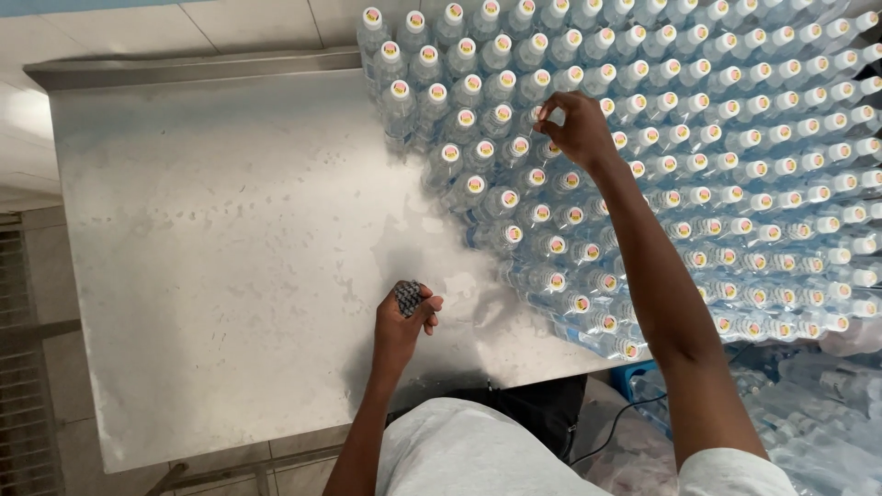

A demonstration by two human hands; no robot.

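Note:
Several clear plastic bottles with white caps stand packed together over the right half of a steel table. My right hand reaches into the group, its fingertips pinched at the cap of one bottle near the left edge of the cluster. My left hand rests near the table's front edge, closed around a small dark bundle of patterned pieces. My grey shirt shows at the bottom.
The table's raised back rim meets a tiled wall. A metal grate lies on the floor to the left. Shrink-wrapped bottle packs and a blue crate corner sit at the lower right.

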